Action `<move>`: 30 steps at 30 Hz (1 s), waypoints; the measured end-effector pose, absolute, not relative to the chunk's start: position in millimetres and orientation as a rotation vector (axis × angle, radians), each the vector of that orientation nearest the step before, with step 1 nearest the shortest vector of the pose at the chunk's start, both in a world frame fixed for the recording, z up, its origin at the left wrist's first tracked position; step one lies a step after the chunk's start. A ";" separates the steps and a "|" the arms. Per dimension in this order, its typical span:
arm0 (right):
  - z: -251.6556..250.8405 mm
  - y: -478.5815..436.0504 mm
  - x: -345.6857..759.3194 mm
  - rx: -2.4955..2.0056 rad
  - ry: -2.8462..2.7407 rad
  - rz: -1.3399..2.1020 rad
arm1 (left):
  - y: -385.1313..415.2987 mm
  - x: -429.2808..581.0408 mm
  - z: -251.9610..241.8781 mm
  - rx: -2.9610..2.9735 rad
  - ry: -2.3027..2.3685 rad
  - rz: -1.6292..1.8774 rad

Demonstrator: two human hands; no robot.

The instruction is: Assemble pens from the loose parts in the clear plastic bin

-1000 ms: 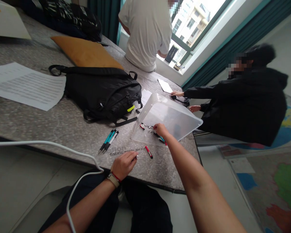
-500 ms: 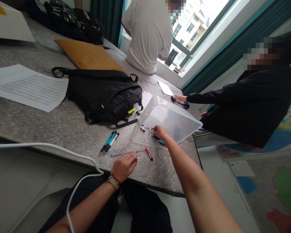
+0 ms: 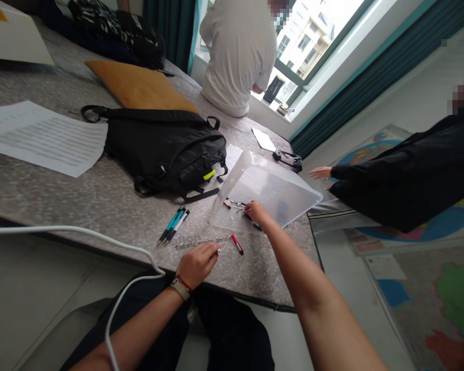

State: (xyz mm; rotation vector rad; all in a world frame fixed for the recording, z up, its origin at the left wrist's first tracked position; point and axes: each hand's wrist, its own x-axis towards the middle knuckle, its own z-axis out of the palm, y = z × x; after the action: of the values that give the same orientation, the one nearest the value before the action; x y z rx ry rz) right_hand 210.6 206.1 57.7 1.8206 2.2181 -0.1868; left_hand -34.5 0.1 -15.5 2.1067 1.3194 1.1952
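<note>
A clear plastic box lies tipped on its side, its open side towards me. Inside it, my right hand has its fingers closed among metal-looking items and dark pens; what they hold is hidden. A small red-and-dark item is in the box left of that hand. My left hand rests at the table's near edge, fingers curled, with a small white end showing at the fingertips. Right of it lies a red marker with a dark end. Several teal, white and black pens lie side by side farther left.
A black backpack stands behind the pens, near printed sheets and a brown envelope. A white cable crosses the near left. One person sits by the window; another in black stands at the right.
The person in black has moved right and drawn a hand off the black item on the table. My two hands have hardly moved.
</note>
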 end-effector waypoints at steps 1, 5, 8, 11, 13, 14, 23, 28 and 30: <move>58.3 206.5 209.5 1.800 2.208 -0.188 | 0.1 -34.4 -15.7 2.107 1.320 1.193; 58.8 206.0 204.3 1.748 2.190 -0.174 | -0.1 -34.2 -15.5 2.105 1.323 1.186; 58.5 201.4 199.4 1.743 2.183 -0.137 | -0.3 -34.2 -15.5 2.112 1.333 1.183; 59.5 194.8 194.7 1.783 2.172 -0.093 | -0.5 -33.9 -16.2 2.116 1.349 1.191; 61.6 190.0 192.8 1.843 2.167 -0.059 | -0.8 -33.7 -16.7 2.123 1.350 1.193; 63.2 187.3 192.3 1.889 2.167 -0.049 | -0.9 -33.6 -16.9 2.129 1.349 1.193; 75.3 117.0 178.2 2.286 2.380 -0.394 | -1.8 -33.0 -17.1 2.179 1.370 1.185; 50.4 46.5 145.6 2.385 2.472 -0.929 | -2.1 -32.5 -16.9 2.212 1.395 1.205; 32.0 26.7 133.9 2.489 2.327 -1.293 | -2.2 -32.3 -16.3 2.226 1.393 1.211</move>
State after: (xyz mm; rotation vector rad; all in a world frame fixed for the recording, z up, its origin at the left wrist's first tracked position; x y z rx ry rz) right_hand 133.9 26.7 32.0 2.4893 2.3271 -1.2933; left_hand -32.3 -2.2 -16.3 2.2264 1.3928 1.2107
